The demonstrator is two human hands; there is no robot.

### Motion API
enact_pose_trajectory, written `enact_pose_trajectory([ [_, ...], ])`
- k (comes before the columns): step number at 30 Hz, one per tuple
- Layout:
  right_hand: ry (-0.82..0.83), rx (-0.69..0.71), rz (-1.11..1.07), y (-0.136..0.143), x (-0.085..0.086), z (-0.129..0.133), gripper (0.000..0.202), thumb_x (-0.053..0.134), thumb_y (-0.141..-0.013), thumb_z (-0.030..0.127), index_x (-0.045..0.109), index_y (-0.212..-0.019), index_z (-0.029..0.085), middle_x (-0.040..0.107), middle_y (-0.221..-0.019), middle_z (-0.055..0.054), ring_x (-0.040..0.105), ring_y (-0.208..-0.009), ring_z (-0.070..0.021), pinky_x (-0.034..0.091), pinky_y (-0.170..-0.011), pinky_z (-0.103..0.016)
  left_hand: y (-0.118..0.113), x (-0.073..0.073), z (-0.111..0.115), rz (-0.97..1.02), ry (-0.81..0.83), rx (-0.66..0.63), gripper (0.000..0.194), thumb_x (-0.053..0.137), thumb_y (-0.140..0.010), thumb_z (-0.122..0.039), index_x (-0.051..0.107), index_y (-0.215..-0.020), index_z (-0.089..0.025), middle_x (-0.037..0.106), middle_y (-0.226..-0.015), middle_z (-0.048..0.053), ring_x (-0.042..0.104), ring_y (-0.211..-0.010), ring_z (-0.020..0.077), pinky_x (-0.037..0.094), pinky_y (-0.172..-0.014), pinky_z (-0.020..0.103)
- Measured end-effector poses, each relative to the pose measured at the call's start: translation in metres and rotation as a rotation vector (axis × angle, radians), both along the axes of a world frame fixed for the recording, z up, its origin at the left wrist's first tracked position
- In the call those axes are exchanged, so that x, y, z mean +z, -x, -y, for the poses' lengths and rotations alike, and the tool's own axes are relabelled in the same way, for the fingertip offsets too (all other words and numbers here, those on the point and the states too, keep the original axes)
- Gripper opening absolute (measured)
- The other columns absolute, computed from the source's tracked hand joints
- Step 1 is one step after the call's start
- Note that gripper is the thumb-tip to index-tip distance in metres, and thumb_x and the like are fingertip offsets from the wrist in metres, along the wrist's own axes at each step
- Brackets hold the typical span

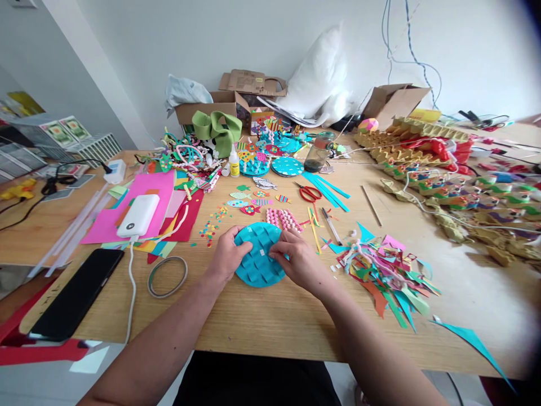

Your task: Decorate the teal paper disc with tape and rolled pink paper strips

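A round blue paper disc (261, 270) with rows of raised slits is between my hands, over the front of the table. My left hand (230, 251) grips its left edge, thumb on top. At the upper right of the disc, my right hand (293, 254) has thumb and finger pinched together at the surface; what they pinch, if anything, is too small to make out. A small white square (262, 252) shows on the disc's middle. Just beyond lie paper fish (250, 210), pink-and-white twisted strips (281, 219) and colored paper dots (209, 230).
Red-handled scissors (310, 193), a pen (330, 225) and blue strips (327, 192) lie behind. Paper scraps (389, 273) are heaped right. A tape roll (168, 277), black phone (78, 293) and white power bank (138, 215) lie left. A glue bottle (234, 162) and glass jar (318, 153) stand farther back.
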State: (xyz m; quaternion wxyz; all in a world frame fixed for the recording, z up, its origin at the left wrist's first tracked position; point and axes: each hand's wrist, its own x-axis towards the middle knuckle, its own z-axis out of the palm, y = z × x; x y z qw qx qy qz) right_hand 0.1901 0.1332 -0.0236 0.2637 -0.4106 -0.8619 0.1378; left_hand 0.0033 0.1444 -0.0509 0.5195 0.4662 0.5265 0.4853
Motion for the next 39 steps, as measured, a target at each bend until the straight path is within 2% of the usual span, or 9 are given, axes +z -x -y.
enact_pose_trajectory([
  [18, 0.012, 0.000, -0.053, 0.0023, -0.0027, -0.0004, 0.020, 0.053, -0.088, 0.017, 0.067, -0.074, 0.016, 0.055, -0.076, -0.006, 0.045, -0.080, -0.0195, 0.040, -0.071, -0.032, -0.0003, 0.0001, 0.0002, 0.024, -0.002, -0.001, 0.031, 0.061, -0.061, -0.017, 0.060, -0.092, -0.017, 0.062, -0.070, -0.004, 0.055, -0.061, 0.0123, 0.047, -0.058, 0.022],
  [30, 0.040, -0.002, -0.102, 0.0058, -0.0015, 0.0006, 0.018, 0.055, -0.088, 0.019, 0.067, -0.075, 0.018, 0.055, -0.076, -0.004, 0.048, -0.079, -0.0178, 0.040, -0.074, -0.033, -0.0044, 0.0025, 0.0029, -0.019, 0.000, -0.022, 0.033, 0.060, -0.060, -0.016, 0.062, -0.093, -0.016, 0.065, -0.077, -0.002, 0.058, -0.068, 0.0129, 0.049, -0.063, 0.023],
  [39, -0.025, 0.010, -0.049, -0.0037, 0.0011, -0.0025, 0.019, 0.054, -0.087, 0.018, 0.067, -0.073, 0.018, 0.056, -0.075, -0.006, 0.046, -0.079, -0.0200, 0.040, -0.072, -0.035, -0.0001, -0.0001, -0.0005, 0.017, -0.014, -0.003, 0.033, 0.061, -0.061, -0.017, 0.061, -0.094, -0.017, 0.064, -0.074, -0.002, 0.060, -0.069, 0.0151, 0.050, -0.064, 0.025],
])
